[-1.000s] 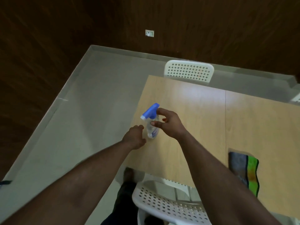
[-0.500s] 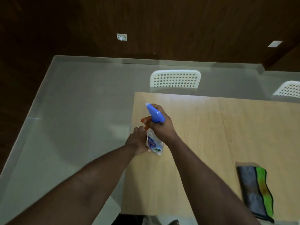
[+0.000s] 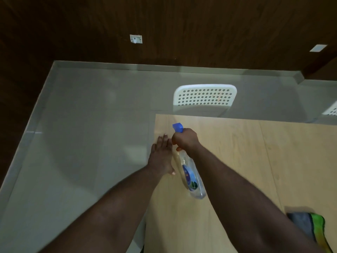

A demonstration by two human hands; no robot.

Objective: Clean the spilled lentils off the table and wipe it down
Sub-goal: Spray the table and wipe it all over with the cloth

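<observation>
Spray bottle held over the bench, near its left edge.

Left of the spray bottle point(image 3: 189, 172), the left hand point(image 3: 161, 156) is laid flat with straight fingers on the bench point(image 3: 237, 152) edge, its grip open. The bottle is gripped at the neck by the right hand point(image 3: 186, 139), tilted, blue nozzle away. Beyond the bottle a white chair point(image 3: 205, 96) is seen; far right of it, a folded cloth point(image 3: 310, 227).
</observation>
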